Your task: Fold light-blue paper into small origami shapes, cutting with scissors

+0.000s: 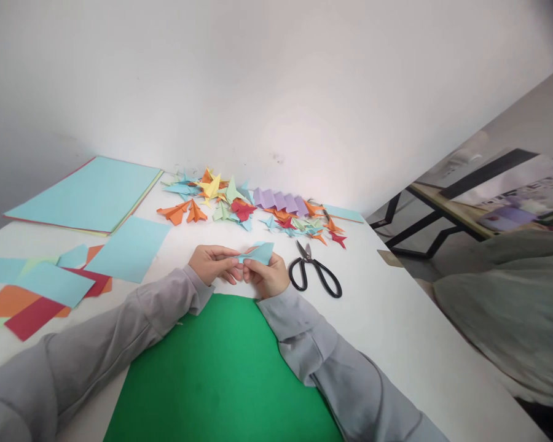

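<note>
Between my two hands is a small folded piece of light blue paper [260,253], held above the far edge of a green sheet [221,368]. My left hand [214,263] pinches its left end between thumb and fingers. The right end is gripped by my right hand [271,275], thumb on top. Part of the paper is hidden behind my fingers. Black-handled scissors [314,269] lie just right of my right hand, blades spread a little and pointing away.
Folded paper figures [221,193] in many colours lie along the wall, beside a pleated purple paper [280,201]. At left are a stack of large sheets [87,190] and loose cut pieces [55,282]. A person's sleeve [511,307] shows at right.
</note>
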Demonstrator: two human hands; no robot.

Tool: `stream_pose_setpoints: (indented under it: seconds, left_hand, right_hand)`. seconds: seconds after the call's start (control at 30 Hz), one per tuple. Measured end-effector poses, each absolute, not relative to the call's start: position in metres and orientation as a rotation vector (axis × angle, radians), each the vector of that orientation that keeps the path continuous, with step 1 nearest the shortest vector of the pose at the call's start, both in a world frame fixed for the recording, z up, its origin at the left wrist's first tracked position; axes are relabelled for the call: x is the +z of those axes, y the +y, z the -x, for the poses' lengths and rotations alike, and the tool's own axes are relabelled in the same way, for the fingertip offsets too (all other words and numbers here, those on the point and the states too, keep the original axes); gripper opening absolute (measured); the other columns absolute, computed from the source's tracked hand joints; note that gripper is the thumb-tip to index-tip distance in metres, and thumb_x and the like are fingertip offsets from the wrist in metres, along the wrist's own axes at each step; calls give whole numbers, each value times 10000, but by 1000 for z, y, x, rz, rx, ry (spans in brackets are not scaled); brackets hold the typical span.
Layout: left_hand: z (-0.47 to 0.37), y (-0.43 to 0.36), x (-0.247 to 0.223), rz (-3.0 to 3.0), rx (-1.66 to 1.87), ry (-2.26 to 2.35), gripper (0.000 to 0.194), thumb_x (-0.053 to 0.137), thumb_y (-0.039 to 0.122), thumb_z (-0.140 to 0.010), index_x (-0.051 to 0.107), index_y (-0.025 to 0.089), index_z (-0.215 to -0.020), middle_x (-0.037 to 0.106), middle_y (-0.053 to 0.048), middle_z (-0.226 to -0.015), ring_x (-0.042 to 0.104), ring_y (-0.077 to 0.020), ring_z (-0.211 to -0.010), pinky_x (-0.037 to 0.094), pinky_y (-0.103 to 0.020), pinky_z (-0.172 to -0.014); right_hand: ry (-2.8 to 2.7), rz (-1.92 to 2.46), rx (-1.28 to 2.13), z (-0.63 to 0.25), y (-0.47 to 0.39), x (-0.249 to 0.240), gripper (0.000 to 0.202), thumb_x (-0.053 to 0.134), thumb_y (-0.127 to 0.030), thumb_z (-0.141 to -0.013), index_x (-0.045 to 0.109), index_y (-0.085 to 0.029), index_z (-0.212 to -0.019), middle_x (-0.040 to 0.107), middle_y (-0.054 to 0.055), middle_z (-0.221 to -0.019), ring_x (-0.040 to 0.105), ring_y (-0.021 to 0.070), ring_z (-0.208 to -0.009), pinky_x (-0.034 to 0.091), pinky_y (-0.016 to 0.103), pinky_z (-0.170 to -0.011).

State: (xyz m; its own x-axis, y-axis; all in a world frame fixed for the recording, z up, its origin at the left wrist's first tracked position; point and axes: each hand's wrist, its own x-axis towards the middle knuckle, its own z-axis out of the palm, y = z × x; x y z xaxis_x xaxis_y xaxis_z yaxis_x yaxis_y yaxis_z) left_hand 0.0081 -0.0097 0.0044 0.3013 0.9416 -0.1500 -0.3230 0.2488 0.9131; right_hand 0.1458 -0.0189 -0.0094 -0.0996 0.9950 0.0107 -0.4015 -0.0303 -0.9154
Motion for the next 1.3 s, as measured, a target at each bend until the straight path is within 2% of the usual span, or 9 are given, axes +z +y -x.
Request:
stream_pose_setpoints:
  seconds: [0.1,0.27,0.47,0.63,0.8,0.97,1.17,1.23,1.3]
  left_hand:
    - [-8,-11,7,-920,1007,834,441,796,277,-396,637,55,-743,641,-69,-515,600,-189,-425,486,-280,-366]
    - [-6,-11,11,-899,1020,818,370,801,241,-372,629,64,-647,638,-66,-494,597,-183,-411,489,-268,-368]
    - [-3,-10,14,-824,949,789,300,791,181,-380,617,66,-596,656,-94,-523,593,-193,-394,491,-285,-362]
    - [-3,-7,14,-779,910,768,202,741,93,-454,621,58,-612,660,-105,-533,595,-196,-399,490,-287,-361]
    - [-1,-3,11,-680,892,790,98,639,2,-549,642,49,-636,663,-116,-540,570,-152,-373,470,-246,-349]
    - [0,-2,10,-631,869,735,124,566,-22,-600,649,58,-647,670,-126,-563,559,-130,-367,454,-219,-346]
    - [1,-1,10,-627,840,700,113,586,-19,-582,646,52,-648,667,-113,-562,581,-148,-399,471,-243,-377]
    - [3,-2,11,-625,842,685,149,598,-3,-579,645,49,-710,672,-116,-582,593,-156,-420,481,-253,-398]
    - [3,-3,13,-625,866,673,263,619,33,-581,631,65,-841,679,-114,-617,613,-172,-458,493,-270,-424]
  right_hand:
    - [-914,870,1454,-145,-19,-7,118,666,-148,-553,599,-150,-650,605,-18,-465,480,91,-335,371,207,-336]
    - [-991,826,1471,-146,-20,-6,186,682,-141,-543,632,-159,-722,623,-20,-479,515,105,-354,408,218,-366]
    - [-887,823,1512,-144,-20,-1,106,660,-107,-513,662,-137,-615,599,-6,-411,497,103,-313,387,207,-331]
    - [-755,873,1539,-141,-21,4,94,644,-94,-475,660,-124,-562,584,2,-381,470,89,-277,363,184,-294]
    - [-640,942,1579,-136,-22,8,118,643,-89,-446,656,-127,-557,592,12,-380,473,80,-276,361,158,-285]
    - [-633,916,1579,-135,-23,13,92,640,-99,-439,633,-147,-517,588,4,-373,473,79,-277,359,154,-281]
    - [-722,895,1532,-137,-24,9,89,664,-109,-459,631,-157,-525,586,-1,-385,469,87,-283,356,184,-285]
    - [-747,874,1515,-139,-24,7,97,679,-122,-472,634,-162,-548,591,-2,-404,482,90,-304,369,193,-306]
    - [-790,847,1473,-142,-24,4,99,690,-137,-490,641,-170,-570,601,-3,-434,508,99,-341,391,207,-339]
